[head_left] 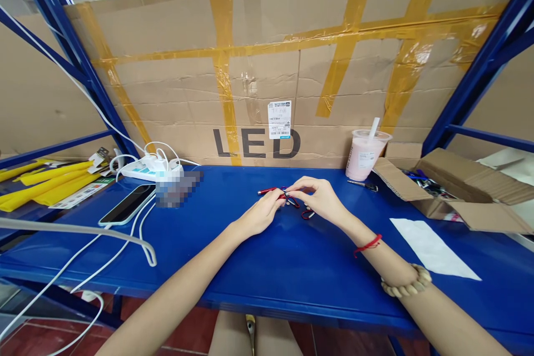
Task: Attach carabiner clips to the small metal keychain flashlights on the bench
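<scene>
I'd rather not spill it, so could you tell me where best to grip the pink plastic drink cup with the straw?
Grip the pink plastic drink cup around its mid wall, coming from the front: it stands upright, cardboard close behind.

Two hands (261, 214), one phone (127, 204), one cup (366, 154), one cardboard box (454, 189)

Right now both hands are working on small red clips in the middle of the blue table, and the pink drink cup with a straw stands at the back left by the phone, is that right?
Not quite. The head view shows the pink drink cup at the back right, beside the open cardboard box; the phone lies on the left. The rest holds: the left hand and right hand work on small red clips mid blue table.
</scene>
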Demonstrator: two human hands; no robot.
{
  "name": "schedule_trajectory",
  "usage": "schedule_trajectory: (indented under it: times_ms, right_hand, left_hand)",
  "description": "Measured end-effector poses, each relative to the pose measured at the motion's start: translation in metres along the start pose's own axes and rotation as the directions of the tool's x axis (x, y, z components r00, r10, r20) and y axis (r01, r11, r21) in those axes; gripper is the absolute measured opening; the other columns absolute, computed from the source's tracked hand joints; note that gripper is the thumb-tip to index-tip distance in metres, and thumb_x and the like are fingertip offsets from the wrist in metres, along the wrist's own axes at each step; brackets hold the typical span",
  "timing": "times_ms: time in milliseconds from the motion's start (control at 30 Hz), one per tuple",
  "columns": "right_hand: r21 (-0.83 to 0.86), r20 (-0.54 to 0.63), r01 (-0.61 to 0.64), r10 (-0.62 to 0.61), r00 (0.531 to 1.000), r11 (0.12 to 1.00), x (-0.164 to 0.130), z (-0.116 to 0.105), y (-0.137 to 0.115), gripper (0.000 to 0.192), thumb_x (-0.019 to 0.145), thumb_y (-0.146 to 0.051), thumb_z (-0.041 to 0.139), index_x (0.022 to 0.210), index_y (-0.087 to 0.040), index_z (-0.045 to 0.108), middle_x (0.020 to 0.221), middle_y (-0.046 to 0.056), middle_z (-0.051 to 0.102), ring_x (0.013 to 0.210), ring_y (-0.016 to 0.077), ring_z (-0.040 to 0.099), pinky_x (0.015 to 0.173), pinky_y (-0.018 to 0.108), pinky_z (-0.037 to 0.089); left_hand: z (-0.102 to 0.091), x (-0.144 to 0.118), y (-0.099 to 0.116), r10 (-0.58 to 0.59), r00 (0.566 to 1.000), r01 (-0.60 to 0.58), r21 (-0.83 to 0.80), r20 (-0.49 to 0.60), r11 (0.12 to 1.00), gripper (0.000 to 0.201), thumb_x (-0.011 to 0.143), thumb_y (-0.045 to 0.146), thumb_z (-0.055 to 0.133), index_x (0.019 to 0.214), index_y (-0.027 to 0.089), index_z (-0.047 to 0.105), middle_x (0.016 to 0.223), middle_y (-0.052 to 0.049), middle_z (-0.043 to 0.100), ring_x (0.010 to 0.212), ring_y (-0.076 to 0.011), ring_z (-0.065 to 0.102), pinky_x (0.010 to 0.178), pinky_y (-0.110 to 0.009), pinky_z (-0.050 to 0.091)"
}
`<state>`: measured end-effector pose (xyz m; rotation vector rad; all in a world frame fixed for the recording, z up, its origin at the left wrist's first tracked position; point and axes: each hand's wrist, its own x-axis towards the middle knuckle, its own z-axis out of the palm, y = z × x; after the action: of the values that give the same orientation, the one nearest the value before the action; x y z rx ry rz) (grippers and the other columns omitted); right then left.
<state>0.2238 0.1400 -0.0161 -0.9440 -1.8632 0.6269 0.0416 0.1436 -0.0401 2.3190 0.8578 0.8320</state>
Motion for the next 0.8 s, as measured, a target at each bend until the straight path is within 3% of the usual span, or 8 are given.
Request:
schedule_trajectory:
  times_ms: [200, 400, 800]
  right_hand:
    - [0.119, 0.088, -0.144, 0.134, 0.987, 0.982, -0.001, -0.002, 0.003, 0.027, 0.067, -0.038, 0.067, 0.077, -0.013, 0.068, 0.075, 0.006, 0.067, 0.070, 0.0162, 0.062, 0.066, 0.026, 0.050]
    - [0.167, 0.203, -0.307, 0.272, 0.941, 0.937, -0.002, -0.006, 0.005, 0.028, 0.059, -0.036, 0.071, 0.070, -0.010, 0.067, 0.064, 0.005, 0.065, 0.055, 0.0119, 0.059, 0.051, 0.021, 0.048]
    - [0.295, 0.307, -0.550, 0.467, 0.829, 0.781, -0.006, 0.001, 0.009, 0.040, 0.058, -0.047, 0.072, 0.070, -0.010, 0.062, 0.062, 0.004, 0.060, 0.053, 0.0094, 0.059, 0.052, 0.019, 0.051]
  left_hand:
    - [-0.003, -0.002, 0.003, 0.052, 0.999, -0.051, 0.044, -0.009, 0.998, 0.023, 0.092, 0.028, 0.027, 0.081, 0.019, 0.044, 0.078, -0.003, 0.051, 0.073, -0.0160, 0.048, 0.070, -0.026, 0.037]
    - [0.001, -0.007, 0.009, 0.080, 0.997, -0.078, 0.078, -0.019, 0.994, 0.019, 0.091, 0.025, 0.032, 0.084, 0.019, 0.049, 0.074, -0.002, 0.054, 0.063, -0.0145, 0.049, 0.061, -0.024, 0.036]
    - [0.005, -0.008, 0.008, 0.091, 0.990, -0.066, 0.212, -0.112, 0.975, 0.020, 0.090, 0.022, 0.036, 0.102, 0.020, 0.052, 0.102, -0.008, 0.059, 0.091, -0.0218, 0.056, 0.077, -0.029, 0.040]
